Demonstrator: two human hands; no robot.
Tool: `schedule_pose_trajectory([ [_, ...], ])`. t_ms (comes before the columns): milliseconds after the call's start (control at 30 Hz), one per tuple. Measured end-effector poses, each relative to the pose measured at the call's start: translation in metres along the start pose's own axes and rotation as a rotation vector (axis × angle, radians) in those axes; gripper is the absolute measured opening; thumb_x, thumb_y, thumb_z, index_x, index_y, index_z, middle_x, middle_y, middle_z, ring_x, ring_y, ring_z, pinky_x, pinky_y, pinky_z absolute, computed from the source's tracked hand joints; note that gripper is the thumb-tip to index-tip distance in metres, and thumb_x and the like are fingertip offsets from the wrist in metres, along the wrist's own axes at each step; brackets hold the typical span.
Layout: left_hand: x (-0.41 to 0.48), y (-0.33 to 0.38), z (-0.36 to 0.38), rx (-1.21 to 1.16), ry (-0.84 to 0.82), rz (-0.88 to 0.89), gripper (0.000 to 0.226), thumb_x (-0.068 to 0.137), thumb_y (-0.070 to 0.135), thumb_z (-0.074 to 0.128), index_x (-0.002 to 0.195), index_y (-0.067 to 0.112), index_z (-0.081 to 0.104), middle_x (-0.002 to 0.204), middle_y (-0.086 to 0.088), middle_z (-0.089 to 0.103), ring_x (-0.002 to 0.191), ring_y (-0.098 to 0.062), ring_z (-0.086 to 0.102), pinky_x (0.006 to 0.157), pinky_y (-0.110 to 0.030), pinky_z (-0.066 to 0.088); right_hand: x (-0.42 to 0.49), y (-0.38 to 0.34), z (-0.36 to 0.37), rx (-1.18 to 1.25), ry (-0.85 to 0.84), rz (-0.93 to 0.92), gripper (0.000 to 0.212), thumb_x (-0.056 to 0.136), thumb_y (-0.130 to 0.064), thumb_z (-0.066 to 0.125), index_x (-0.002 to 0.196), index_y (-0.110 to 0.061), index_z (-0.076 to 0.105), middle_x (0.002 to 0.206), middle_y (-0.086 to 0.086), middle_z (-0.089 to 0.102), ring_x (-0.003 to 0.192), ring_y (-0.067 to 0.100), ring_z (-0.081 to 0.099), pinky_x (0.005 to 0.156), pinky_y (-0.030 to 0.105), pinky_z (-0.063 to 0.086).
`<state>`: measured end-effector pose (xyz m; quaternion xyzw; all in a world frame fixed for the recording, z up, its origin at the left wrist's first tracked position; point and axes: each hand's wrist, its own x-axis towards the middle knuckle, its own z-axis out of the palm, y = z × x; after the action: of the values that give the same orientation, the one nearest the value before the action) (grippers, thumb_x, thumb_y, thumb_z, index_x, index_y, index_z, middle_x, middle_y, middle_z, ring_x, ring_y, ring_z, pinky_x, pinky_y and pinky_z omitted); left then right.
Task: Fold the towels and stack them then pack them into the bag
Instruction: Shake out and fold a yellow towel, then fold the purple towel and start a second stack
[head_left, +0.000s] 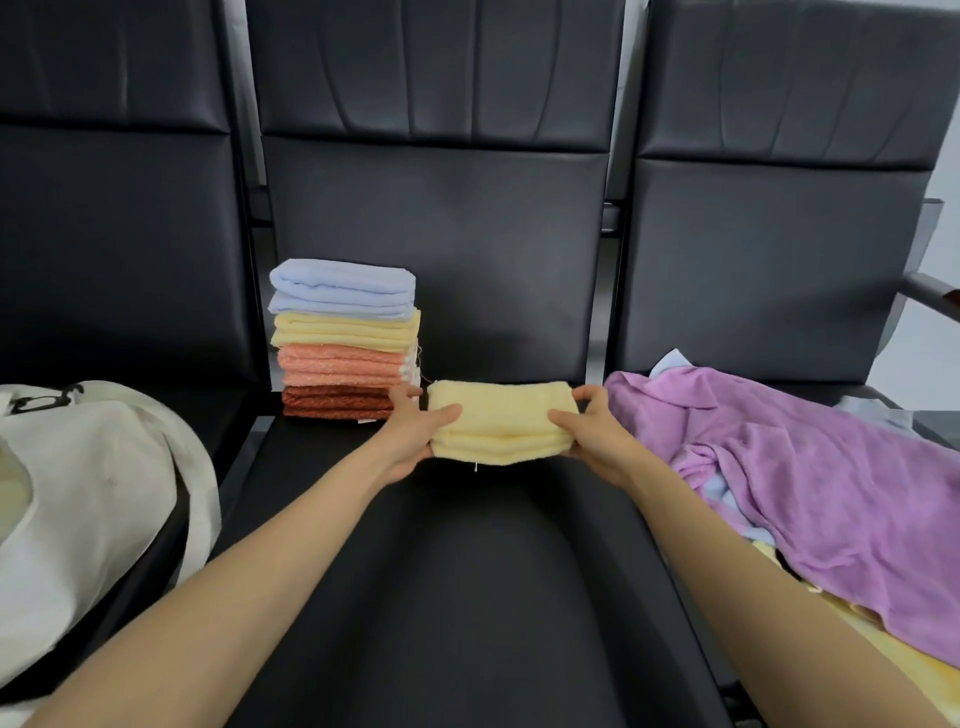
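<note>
- Holding a folded yellow towel (500, 422) by its two short ends, both hands meet over the middle seat (467, 582).
- The left hand (415, 435) pinches the towel's left end, thumb on top and fingers curled underneath.
- The right hand (593, 432) pinches the right end the same way, thumb over the top layer.
- The towel is folded into several layers and sags a little between the hands; I cannot tell whether it touches the seat or is just off it.
- Just to the far left of the towel, a stack (345, 345) of folded towels stands on the same seat against the backrest: pale blue on top, then yellow, then salmon pink, with rust brown at the bottom.
- The left hand's fingertips are near the lower right corner of that stack.
- A cream cloth bag (88, 483) lies slumped on the left seat (104, 291), its strap draped toward the middle seat.
- On the right seat (769, 260), a rumpled purple towel (810, 467) lies over a loose heap, with pale blue and yellow cloth showing beneath it.
</note>
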<state>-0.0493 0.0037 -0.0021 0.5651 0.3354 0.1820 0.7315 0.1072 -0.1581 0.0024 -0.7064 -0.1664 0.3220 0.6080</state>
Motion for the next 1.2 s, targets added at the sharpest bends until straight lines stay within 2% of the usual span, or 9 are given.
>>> schedule_pose_trajectory([
  [167, 0.057, 0.004, 0.016, 0.252, 0.118, 0.320, 0.028, 0.091, 0.011, 0.062, 0.110, 0.018, 0.042, 0.117, 0.020, 0.037, 0.121, -0.020, 0.043, 0.100, -0.042, 0.042, 0.057, -0.014, 0.012, -0.197, 0.175, -0.184, 0.021, 0.092, -0.008, 0.052, 0.106, -0.019, 0.040, 0.108, 0.001, 0.044, 0.073, 0.011, 0.042, 0.063, 0.024, 0.036],
  [300, 0.091, -0.006, 0.022, 0.452, 0.231, 0.306, 0.040, 0.092, 0.015, 0.062, 0.124, 0.007, 0.039, 0.128, -0.007, 0.044, 0.117, -0.021, 0.045, 0.094, -0.028, 0.036, 0.089, -0.004, 0.014, -0.353, 0.199, -0.154, 0.029, 0.095, -0.014, 0.050, 0.121, -0.014, 0.036, 0.104, 0.002, 0.049, 0.084, 0.017, 0.047, 0.068, 0.029, 0.036],
  [433, 0.100, -0.023, 0.018, 0.668, 0.327, 0.318, 0.044, 0.091, 0.020, 0.064, 0.123, -0.002, 0.044, 0.122, -0.016, 0.052, 0.114, -0.029, 0.052, 0.086, -0.027, 0.036, 0.105, 0.016, 0.015, -0.610, 0.165, -0.157, 0.038, 0.096, -0.021, 0.052, 0.131, -0.010, 0.041, 0.126, 0.014, 0.052, 0.111, 0.029, 0.049, 0.081, 0.030, 0.036],
  [600, 0.092, -0.038, 0.024, 1.113, 0.391, 0.597, 0.046, 0.092, 0.012, 0.061, 0.131, -0.001, 0.043, 0.143, -0.021, 0.034, 0.134, -0.035, 0.034, 0.108, -0.039, 0.034, 0.097, 0.027, 0.020, -0.876, 0.320, -0.386, 0.044, 0.095, -0.022, 0.055, 0.134, -0.006, 0.043, 0.135, 0.016, 0.043, 0.124, 0.035, 0.037, 0.101, 0.037, 0.029],
  [733, 0.076, -0.045, 0.023, 1.346, 0.231, 0.686, 0.039, 0.093, 0.006, 0.052, 0.132, 0.006, 0.050, 0.136, -0.012, 0.044, 0.125, -0.029, 0.039, 0.104, -0.040, 0.038, 0.082, 0.035, 0.020, -1.142, 0.333, -0.758, 0.032, 0.081, 0.000, 0.058, 0.112, -0.005, 0.062, 0.108, 0.014, 0.059, 0.099, 0.038, 0.055, 0.082, 0.043, 0.045],
  [833, 0.067, -0.044, 0.019, 1.350, 0.071, 0.501, 0.040, 0.104, 0.021, 0.034, 0.141, 0.007, 0.041, 0.145, -0.005, 0.041, 0.130, -0.025, 0.038, 0.107, -0.033, 0.033, 0.070, 0.038, 0.020, -1.275, 0.188, -0.591, 0.041, 0.088, 0.001, 0.044, 0.125, -0.008, 0.056, 0.126, 0.009, 0.058, 0.118, 0.031, 0.050, 0.093, 0.038, 0.039],
  [967, 0.059, -0.027, 0.024, 1.343, -0.103, 0.248, 0.050, 0.106, 0.026, 0.025, 0.151, 0.005, 0.023, 0.161, -0.004, 0.012, 0.146, -0.024, 0.020, 0.118, -0.037, 0.017, 0.061, 0.032, 0.019, -1.248, 0.025, -0.400, 0.057, 0.087, 0.004, 0.037, 0.142, -0.012, 0.039, 0.150, 0.004, 0.037, 0.140, 0.022, 0.030, 0.114, 0.042, 0.026],
  [1033, 0.055, -0.016, 0.027, 1.290, -0.117, 0.211, 0.048, 0.105, 0.025, 0.029, 0.149, 0.004, 0.028, 0.161, -0.005, 0.014, 0.145, -0.026, 0.022, 0.116, -0.033, 0.019, 0.056, 0.024, 0.016, -1.133, -0.021, -0.363, 0.058, 0.089, 0.004, 0.037, 0.145, -0.013, 0.037, 0.153, 0.005, 0.033, 0.142, 0.023, 0.027, 0.116, 0.042, 0.023],
  [1200, 0.028, -0.003, 0.044, 1.038, -0.015, 0.318, 0.048, 0.098, 0.017, 0.048, 0.145, 0.013, 0.038, 0.156, -0.011, 0.022, 0.143, -0.026, 0.024, 0.113, -0.030, 0.021, 0.018, 0.006, -0.003, -0.748, 0.165, -0.435, 0.056, 0.089, -0.003, 0.048, 0.143, -0.015, 0.040, 0.143, 0.005, 0.044, 0.132, 0.022, 0.040, 0.108, 0.029, 0.032],
])
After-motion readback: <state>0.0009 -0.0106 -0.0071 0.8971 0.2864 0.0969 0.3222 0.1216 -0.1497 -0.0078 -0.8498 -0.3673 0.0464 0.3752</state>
